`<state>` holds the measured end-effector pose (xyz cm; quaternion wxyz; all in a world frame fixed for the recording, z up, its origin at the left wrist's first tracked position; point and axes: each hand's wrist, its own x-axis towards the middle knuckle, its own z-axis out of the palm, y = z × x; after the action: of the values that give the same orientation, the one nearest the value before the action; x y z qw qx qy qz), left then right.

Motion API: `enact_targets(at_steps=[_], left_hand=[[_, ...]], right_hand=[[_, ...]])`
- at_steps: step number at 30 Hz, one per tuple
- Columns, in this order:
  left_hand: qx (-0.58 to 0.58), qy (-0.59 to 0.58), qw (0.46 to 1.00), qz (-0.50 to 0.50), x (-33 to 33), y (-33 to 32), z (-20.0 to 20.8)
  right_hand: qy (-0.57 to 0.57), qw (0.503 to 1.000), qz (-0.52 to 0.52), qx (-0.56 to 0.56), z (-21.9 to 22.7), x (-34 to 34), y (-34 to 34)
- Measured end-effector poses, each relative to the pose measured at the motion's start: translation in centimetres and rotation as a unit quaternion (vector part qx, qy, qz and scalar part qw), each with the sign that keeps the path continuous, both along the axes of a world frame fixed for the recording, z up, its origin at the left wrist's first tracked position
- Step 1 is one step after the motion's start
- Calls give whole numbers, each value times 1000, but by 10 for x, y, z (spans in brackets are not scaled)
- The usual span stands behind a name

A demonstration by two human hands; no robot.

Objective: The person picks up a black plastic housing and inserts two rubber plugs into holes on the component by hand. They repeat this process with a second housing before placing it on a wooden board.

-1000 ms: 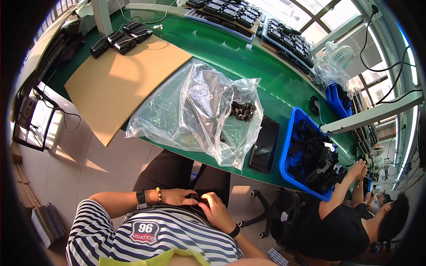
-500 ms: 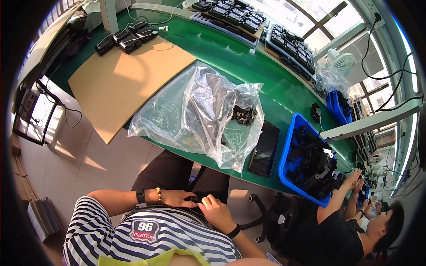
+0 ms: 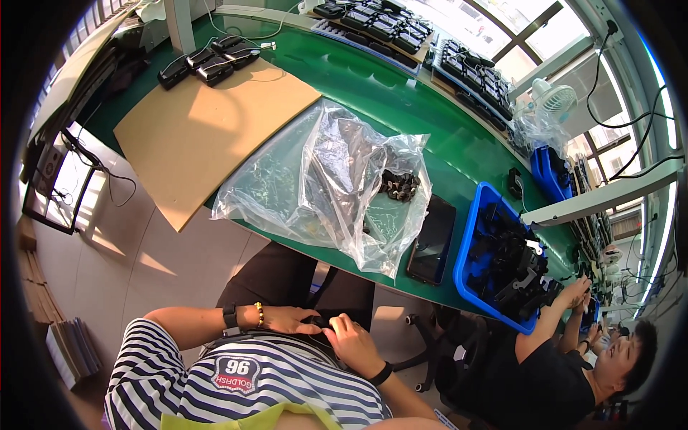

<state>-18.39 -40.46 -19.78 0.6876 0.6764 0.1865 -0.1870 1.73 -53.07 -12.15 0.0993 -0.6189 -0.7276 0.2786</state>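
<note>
Close to my body, below the bench edge, my left hand (image 3: 288,319) and my right hand (image 3: 354,345) meet over a small black part (image 3: 315,322). Fingers of both hands are closed on it, and they hide most of its shape. On the bench in front of me lies a clear plastic bag (image 3: 287,186) with small dark pieces (image 3: 400,186) at its right side. Right of the bag rests a dark flat device like a tablet or phone (image 3: 432,240). A blue bin (image 3: 467,252) full of black plastic parts (image 3: 509,265) stands further right.
A tan board (image 3: 208,129) covers the left of the green bench (image 3: 301,72), with several black devices (image 3: 211,63) and cables at its far edge. Trays of black units (image 3: 380,29) line the back. At the right, a co-worker (image 3: 545,365) sits near a metal post (image 3: 609,193).
My hands stay together at the black part, with slight finger movement. The whole view has shifted a little; the co-worker's head has turned slightly.
</note>
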Motion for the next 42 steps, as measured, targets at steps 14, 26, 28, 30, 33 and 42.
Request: enact_targets(at_steps=[14, 26, 28, 30, 33, 42], left_hand=[[0, 31, 999, -8, 3, 2, 13], [-15, 27, 999, 13, 1, 1, 7], [-14, 22, 1000, 7, 0, 1, 6], [-16, 6, 1000, -2, 1, 1, 7], [-35, 6, 999, 10, 3, 2, 9], [-30, 19, 999, 0, 4, 4, 17]], right_hand=[[31, 998, -20, 50, -16, 3, -2], [19, 997, -71, -10, -18, 2, -2], [125, 991, -47, 13, -20, 7, 0], [178, 983, -33, 26, -21, 8, 1], [188, 979, -60, 52, -20, 4, -3], [89, 994, -11, 64, -14, 6, -3]])
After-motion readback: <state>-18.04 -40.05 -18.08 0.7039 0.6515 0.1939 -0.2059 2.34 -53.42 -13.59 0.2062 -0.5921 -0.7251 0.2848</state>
